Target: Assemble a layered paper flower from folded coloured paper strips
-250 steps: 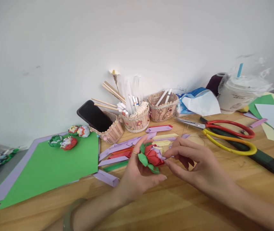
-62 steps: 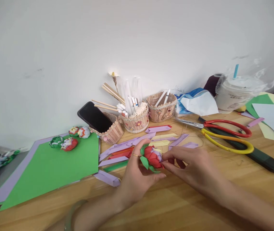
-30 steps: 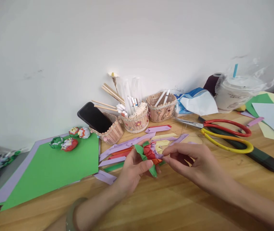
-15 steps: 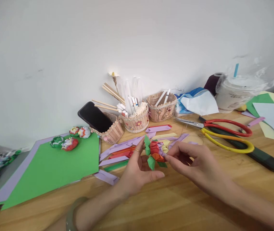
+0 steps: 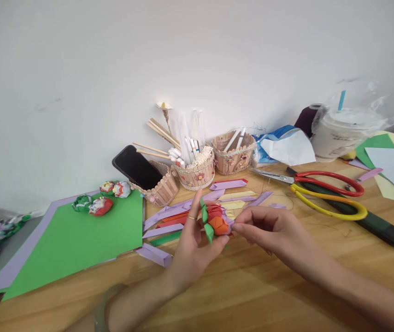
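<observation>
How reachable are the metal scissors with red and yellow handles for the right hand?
Probably yes: nothing covers the scissors, though the right hand is occupied at the multicoloured folded paper flower.

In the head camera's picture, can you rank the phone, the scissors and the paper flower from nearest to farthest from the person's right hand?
From the right hand:
1. Paper flower: at its fingertips, on the left.
2. Scissors: just beyond it, toward the wall and right.
3. Phone: well off to the left, leaning in a basket.
</observation>
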Demonstrator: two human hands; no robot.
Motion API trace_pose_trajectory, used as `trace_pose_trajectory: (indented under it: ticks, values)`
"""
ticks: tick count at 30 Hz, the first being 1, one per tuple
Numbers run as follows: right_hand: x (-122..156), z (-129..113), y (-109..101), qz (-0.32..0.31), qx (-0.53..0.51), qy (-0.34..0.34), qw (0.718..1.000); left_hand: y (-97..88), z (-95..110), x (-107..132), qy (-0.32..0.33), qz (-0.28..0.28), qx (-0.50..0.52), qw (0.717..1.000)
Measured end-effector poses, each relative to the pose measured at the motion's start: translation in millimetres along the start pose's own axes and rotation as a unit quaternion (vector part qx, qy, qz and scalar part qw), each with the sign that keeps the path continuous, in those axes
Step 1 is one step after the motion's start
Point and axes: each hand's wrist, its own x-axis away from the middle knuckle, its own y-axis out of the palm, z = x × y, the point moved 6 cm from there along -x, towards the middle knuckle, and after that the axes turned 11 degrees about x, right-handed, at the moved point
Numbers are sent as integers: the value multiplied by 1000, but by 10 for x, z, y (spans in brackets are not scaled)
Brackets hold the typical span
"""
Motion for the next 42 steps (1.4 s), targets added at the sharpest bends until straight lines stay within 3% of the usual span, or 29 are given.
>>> trace_pose_trajectory:
  ticks: [5, 8, 15, 25, 32, 36, 42]
  values:
    - [72, -85, -91, 80, 60, -72, 992, -28, 11, -25, 3, 12, 29, 1000]
    - [64, -90, -63, 58, 66, -83, 993, -11, 10, -22, -3, -3, 31, 1000]
    - [50, -36, -62, 33, 45, -46, 997, -36, 3, 0, -21, 19, 10, 1000]
    - [31, -15, -54, 30, 49, -24, 998, -33, 0, -15, -18, 3, -1, 1000]
    - [11, 17, -54, 12, 34, 24, 999, -7, 38, 15, 40, -26, -85, 995]
    - [19, -14, -48, 6, 45, 3, 999, -36, 41, 47, 89, -9, -154, 984]
    - [56, -58, -77, 44, 137, -37, 989, -48, 53, 45, 104, 13, -162, 981]
